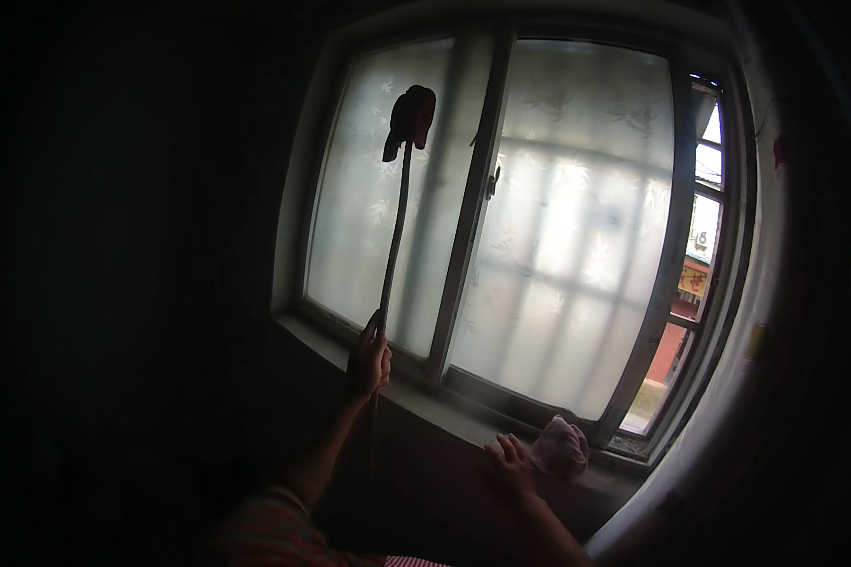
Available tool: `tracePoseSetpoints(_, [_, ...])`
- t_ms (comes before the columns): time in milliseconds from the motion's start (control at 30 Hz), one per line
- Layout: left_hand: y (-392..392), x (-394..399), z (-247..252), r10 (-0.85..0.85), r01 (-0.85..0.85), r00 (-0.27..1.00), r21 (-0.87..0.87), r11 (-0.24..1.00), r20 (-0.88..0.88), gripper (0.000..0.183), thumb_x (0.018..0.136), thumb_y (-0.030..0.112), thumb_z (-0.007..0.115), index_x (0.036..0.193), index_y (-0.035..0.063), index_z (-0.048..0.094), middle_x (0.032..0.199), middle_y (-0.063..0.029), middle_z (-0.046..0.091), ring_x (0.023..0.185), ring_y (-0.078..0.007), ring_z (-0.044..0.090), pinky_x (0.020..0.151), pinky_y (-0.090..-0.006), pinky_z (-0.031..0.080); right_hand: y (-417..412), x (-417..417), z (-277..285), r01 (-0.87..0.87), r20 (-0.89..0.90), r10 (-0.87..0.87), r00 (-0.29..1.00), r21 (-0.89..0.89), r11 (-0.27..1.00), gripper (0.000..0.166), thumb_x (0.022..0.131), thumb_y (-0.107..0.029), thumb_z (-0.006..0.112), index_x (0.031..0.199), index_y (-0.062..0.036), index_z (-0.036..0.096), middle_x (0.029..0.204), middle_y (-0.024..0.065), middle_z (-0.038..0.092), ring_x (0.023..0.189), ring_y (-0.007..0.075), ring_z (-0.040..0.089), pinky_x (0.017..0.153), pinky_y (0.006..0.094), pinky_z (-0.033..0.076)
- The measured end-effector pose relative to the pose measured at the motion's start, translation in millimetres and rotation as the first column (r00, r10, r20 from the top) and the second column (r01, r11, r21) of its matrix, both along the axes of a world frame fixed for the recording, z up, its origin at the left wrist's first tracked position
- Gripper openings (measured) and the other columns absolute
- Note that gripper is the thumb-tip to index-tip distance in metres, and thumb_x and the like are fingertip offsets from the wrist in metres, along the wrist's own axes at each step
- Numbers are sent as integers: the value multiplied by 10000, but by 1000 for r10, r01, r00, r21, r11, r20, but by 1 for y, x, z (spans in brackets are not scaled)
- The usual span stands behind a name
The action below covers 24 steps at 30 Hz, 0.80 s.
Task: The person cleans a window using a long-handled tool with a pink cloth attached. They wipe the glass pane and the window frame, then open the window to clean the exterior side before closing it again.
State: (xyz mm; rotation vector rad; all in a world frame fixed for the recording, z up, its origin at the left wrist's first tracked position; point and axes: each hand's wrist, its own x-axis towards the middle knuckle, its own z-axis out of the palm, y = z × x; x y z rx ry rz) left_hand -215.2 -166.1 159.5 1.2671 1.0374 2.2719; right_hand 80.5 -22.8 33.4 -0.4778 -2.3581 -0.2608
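Observation:
My left hand point(370, 361) grips a long thin stick point(397, 241) that stands nearly upright in front of the left window pane. A dark reddish cloth point(413, 119) hangs over the top of the stick, against the frosted glass point(354, 212). On the windowsill point(432, 418), at the lower right, my right hand point(512, 464) rests with its fingers apart at the sill's edge. A crumpled pink cloth point(562, 446) lies on the sill just right of those fingers; whether they touch it is not clear.
A sliding window frame point(461, 241) with a latch point(493, 183) divides the two leaf-patterned panes. At the far right is a narrow gap with bars point(709, 190), and a building shows outside. The curved pale wall point(734, 368) stands beside it. The left side is too dark to tell.

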Motion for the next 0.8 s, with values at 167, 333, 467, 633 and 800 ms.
tracePoseSetpoints(167, [1, -27, 24, 85, -85, 996, -44, 995, 4, 458, 1004, 259, 403, 1451, 212, 311, 578, 42, 376, 367, -24, 287, 319, -198, 248, 13, 4, -15, 39, 108, -54, 993, 142, 989, 643, 787, -437, 673, 1325, -144, 475, 1420, 111, 405, 1333, 348, 346, 1057, 504, 279])
tracePoseSetpoints(333, [4, -68, 83, 151, -151, 988, -94, 984, -6, 435, 997, 279, 426, 1423, 231, 353, 553, 40, 365, 354, -30, 266, 315, -202, 223, 6, 3, -12, 65, 110, -72, 991, 73, 995, 712, 759, -469, 686, 1351, -150, 450, 1398, 101, 443, 1318, 314, 385, 1059, 483, 272])
tracePoseSetpoints(467, [-8, -112, 136, 139, -140, 990, -64, 988, -14, 290, 987, 292, 441, 1261, 198, 462, 572, 42, 383, 368, -20, 270, 319, -195, 207, 3, 3, -9, 76, 101, -83, 991, 75, 994, 724, 746, -487, 691, 1343, -150, 459, 1380, 103, 466, 1290, 310, 420, 1052, 477, 280])
tracePoseSetpoints(633, [-49, -146, 145, 219, -232, 970, -144, 962, -101, 215, 965, 398, 459, 977, 183, 459, 572, 61, 367, 377, -18, 265, 332, -195, 218, 4, 2, -11, 98, 98, -108, 989, 100, 990, 722, 740, -496, 694, 1333, -152, 470, 1362, 107, 487, 1263, 307, 446, 1036, 462, 296])
tracePoseSetpoints(800, [-92, -148, 75, 243, -258, 966, -298, 919, -86, 356, 947, 501, 441, 818, 170, 423, 556, 64, 344, 402, -26, 287, 362, -189, 229, 8, -1, -15, 102, 91, -111, 990, 101, 990, 716, 736, -487, 690, 1335, -162, 471, 1368, 105, 480, 1266, 313, 436, 1041, 457, 286])
